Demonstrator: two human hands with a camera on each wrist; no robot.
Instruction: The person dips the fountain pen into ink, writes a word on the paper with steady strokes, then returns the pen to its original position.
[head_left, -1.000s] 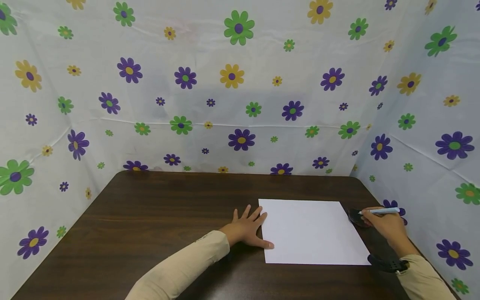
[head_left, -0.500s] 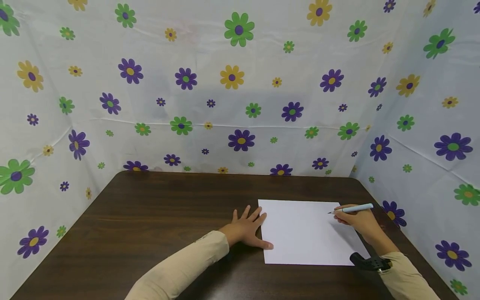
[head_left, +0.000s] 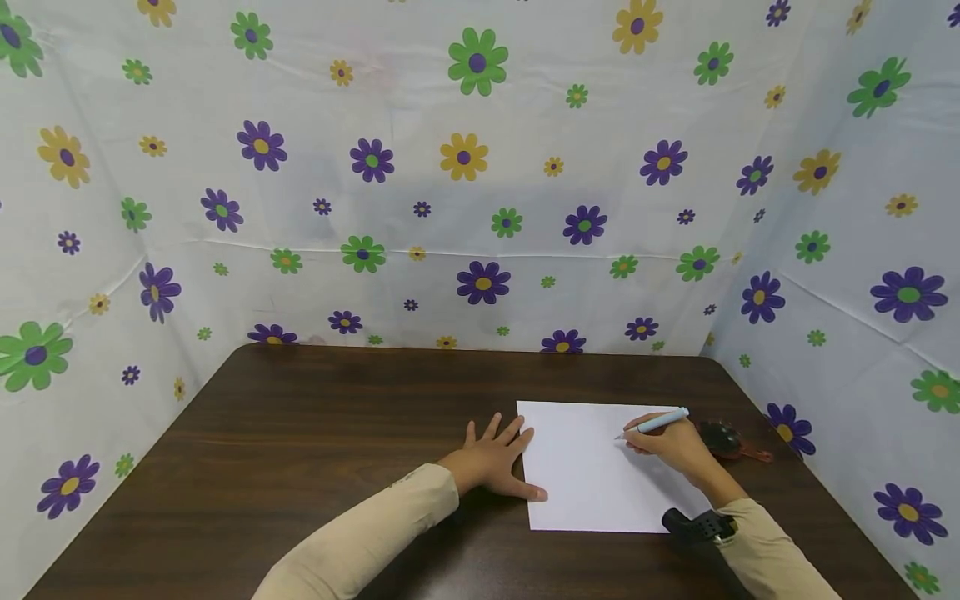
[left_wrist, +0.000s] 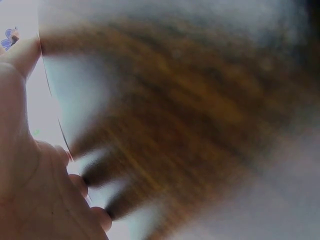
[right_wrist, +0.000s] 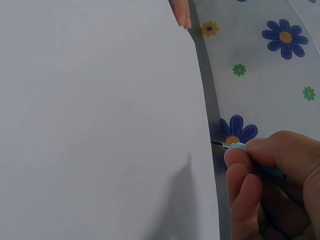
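A blank white sheet of paper [head_left: 577, 479] lies on the dark wooden table. My left hand [head_left: 491, 462] is spread flat at its left edge, the thumb and some fingertips on the paper. In the left wrist view that hand [left_wrist: 37, 175] shows its palm side, fingertips down on the surface. My right hand [head_left: 667, 442] pinches a light-blue fountain pen [head_left: 663, 419] between thumb and fingers, its nib pointing left over the right half of the sheet. The right wrist view shows the pen's dark nib [right_wrist: 222, 145] jutting out past the fingertips, with the other fingers curled beneath.
To the right of the sheet lies a dark, glossy oval thing [head_left: 720, 437] with a reddish-brown handle. The wooden table [head_left: 300, 458] stretches to the left. White cloth [head_left: 420, 108] with printed flowers surrounds the table at the back and sides.
My right hand has moved left with the pen, from beyond the sheet's right edge to over the paper, uncovering the dark oval thing. The left hand has stayed in place.
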